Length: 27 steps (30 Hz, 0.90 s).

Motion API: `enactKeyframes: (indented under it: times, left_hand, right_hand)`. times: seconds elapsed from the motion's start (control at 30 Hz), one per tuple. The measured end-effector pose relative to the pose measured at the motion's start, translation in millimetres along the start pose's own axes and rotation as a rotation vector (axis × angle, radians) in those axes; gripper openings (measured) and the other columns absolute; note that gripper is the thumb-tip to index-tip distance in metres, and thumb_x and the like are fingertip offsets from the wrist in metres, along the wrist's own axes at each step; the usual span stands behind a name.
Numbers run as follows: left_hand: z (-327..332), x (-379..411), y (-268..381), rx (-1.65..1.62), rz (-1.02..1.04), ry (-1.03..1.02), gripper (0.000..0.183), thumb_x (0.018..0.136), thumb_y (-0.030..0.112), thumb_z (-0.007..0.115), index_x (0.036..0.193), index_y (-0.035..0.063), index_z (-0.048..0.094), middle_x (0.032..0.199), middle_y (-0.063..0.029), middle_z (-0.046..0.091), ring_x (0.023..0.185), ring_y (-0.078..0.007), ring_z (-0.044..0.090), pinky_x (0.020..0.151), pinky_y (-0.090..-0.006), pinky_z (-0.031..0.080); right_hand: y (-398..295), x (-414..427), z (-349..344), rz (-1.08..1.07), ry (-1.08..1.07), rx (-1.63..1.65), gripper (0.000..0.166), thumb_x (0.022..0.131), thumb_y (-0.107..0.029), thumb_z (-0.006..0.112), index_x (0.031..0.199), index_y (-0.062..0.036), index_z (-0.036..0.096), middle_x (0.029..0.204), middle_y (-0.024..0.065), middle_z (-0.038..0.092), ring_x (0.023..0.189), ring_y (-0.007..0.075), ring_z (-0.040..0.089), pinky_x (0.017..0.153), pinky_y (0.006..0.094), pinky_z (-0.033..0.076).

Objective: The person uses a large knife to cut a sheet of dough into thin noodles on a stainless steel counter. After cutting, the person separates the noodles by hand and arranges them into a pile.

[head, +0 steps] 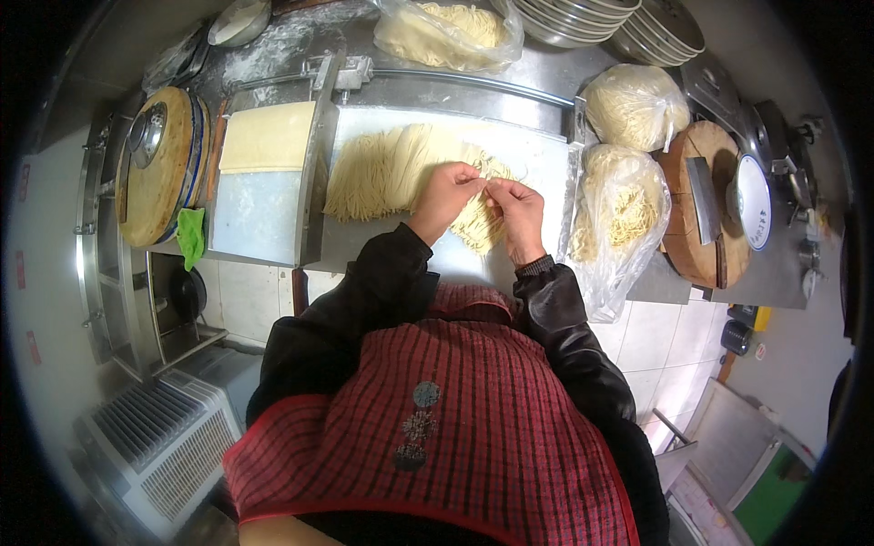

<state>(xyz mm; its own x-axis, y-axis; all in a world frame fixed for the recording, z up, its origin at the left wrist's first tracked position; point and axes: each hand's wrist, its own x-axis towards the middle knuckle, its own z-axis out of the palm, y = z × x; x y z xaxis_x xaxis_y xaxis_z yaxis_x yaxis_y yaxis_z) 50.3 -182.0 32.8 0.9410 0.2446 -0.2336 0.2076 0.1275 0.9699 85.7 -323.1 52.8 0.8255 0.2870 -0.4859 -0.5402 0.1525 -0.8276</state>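
My left hand (447, 198) and my right hand (517, 217) meet at the fingertips, thumb and finger pinched together on each. They are over the right-hand bundle of fresh noodles (481, 225), and whatever is between the fingertips is too small to make out. To the left of my left hand lies a wide row of cut noodles (372, 174), strands side by side on a pale board (539, 147). Farther left, a folded dough sheet (266, 140) rests behind the upright metal bar of a noodle-cutting machine (319, 157).
Bagged noodles (635, 106) and an open plastic bag of noodles (614, 218) stand right of the board. Beyond them, a cleaver (703, 198) and a tilted bowl (752, 201) rest on a round chopping block (734, 252). Another noodle bag (444, 34) and stacked bowls (573, 20) are at the back.
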Motion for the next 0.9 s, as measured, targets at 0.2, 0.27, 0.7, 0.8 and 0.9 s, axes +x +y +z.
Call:
enactKeyframes:
  times: [0.2,0.27,0.7,0.8,0.9]
  left_hand:
    - [2,1,-4,0.246,0.169,0.035,0.004,0.088,0.001,0.067,0.089,-0.0014,0.065,0.079,-0.005,0.066,0.071,-0.0101,0.059,0.066,-0.025,0.049]
    - [2,4,-12,0.298,0.219,0.056,0.005,0.089,0.002,0.065,0.086,-0.0012,0.064,0.078,-0.0049,0.065,0.07,-0.01,0.059,0.064,-0.0252,0.049]
    - [-2,7,-15,0.063,0.038,0.16,0.013,0.088,0.007,0.068,0.094,-0.004,0.07,0.082,-0.0062,0.071,0.072,-0.01,0.062,0.064,-0.0253,0.049]
    - [0,2,-1,0.041,-0.002,0.146,0.012,0.09,0.004,0.067,0.1,-0.0029,0.072,0.086,-0.0063,0.072,0.072,-0.0095,0.061,0.065,-0.0231,0.049]
    - [-1,-1,5,0.038,0.026,0.147,0.012,0.09,0.003,0.067,0.1,-0.0031,0.072,0.086,-0.0064,0.072,0.072,-0.0097,0.062,0.065,-0.0229,0.05]
  right_hand:
    - [3,7,-5,-0.073,0.004,-0.157,0.01,0.09,-0.003,0.066,0.093,0.0047,0.071,0.073,0.0007,0.063,0.062,0.0059,0.051,0.058,0.0196,0.04]
    - [4,7,-6,-0.079,-0.026,-0.15,0.01,0.093,-0.004,0.06,0.093,0.003,0.068,0.077,0.0021,0.065,0.064,0.007,0.053,0.059,0.0211,0.042]
    - [-12,-8,8,0.118,0.063,0.363,0.007,0.094,0.002,0.053,0.097,0.0038,0.059,0.084,0.0078,0.062,0.068,0.0133,0.058,0.058,0.0232,0.049]
    - [0,7,7,0.117,-0.054,0.219,0.016,0.093,0.0,0.06,0.107,0.0079,0.062,0.082,0.0075,0.064,0.066,0.0129,0.058,0.059,0.0224,0.048]
    - [3,13,5,0.118,-0.085,0.134,0.016,0.091,0.001,0.064,0.105,0.0092,0.065,0.079,0.0075,0.065,0.065,0.0124,0.058,0.059,0.0221,0.048]
